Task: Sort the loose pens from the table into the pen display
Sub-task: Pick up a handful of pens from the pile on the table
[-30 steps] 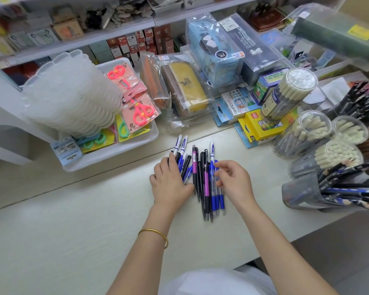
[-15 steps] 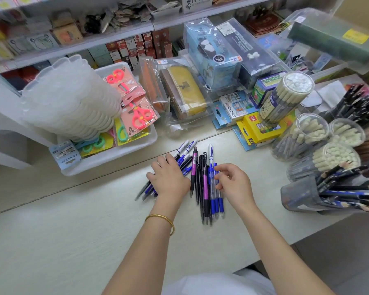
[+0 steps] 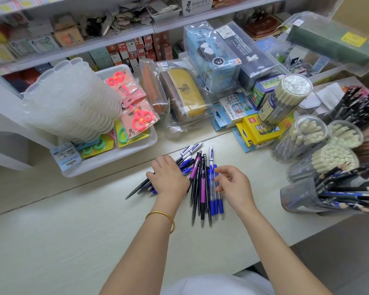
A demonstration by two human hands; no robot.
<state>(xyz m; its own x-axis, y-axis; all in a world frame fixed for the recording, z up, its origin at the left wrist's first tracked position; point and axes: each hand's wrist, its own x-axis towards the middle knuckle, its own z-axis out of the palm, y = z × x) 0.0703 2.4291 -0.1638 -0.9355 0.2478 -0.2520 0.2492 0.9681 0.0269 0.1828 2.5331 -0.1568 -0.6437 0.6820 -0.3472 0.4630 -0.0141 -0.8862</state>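
Note:
Several loose pens (image 3: 203,189), black, purple and blue, lie side by side on the pale table (image 3: 73,235), tips toward me. My left hand (image 3: 168,180) lies palm down with its fingers curled over a slanted bunch of blue and black pens (image 3: 184,161); their ends stick out at both sides of the hand. My right hand (image 3: 234,186) hovers over the blue pens at the right of the pile, fingers spread, fingertips at a blue pen. The pen display (image 3: 296,194), a tilted grey holder with pens and pencils inside, stands at the right.
Clear tubs of pencils (image 3: 300,137) and a rack of black pens (image 3: 360,103) crowd the right side. A white tray (image 3: 115,154) with scissors packs and stacked lids sits at the left. Pencil cases and boxes line the back under the shelves.
My left hand has swung its bunch of pens to a slant, tips now pointing lower left. My right hand has lifted slightly and spread its fingers over the blue pens.

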